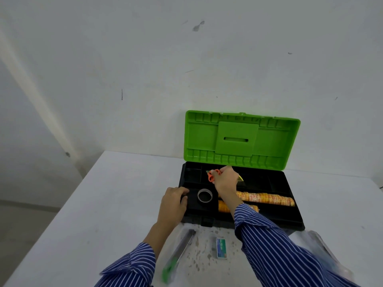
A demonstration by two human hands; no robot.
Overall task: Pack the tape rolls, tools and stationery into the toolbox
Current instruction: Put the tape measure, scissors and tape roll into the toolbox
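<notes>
The black toolbox [290,221] stands open on the white table, its green lid [241,139] upright against the wall. My right hand [224,180] is over the box's back compartments, shut on orange-handled scissors [211,176]. My left hand [174,201] grips the box's front left corner. Inside lie a clear tape roll [204,195] and two long stacks of orange tape rolls [267,198]. On the table in front sit a small green staple box [221,247] and a green-handled tool in clear packaging [178,255].
A clear plastic bag [325,249] lies at the right, partly under my right sleeve. The table's left edge runs diagonally from the wall toward me. The white wall stands right behind the lid.
</notes>
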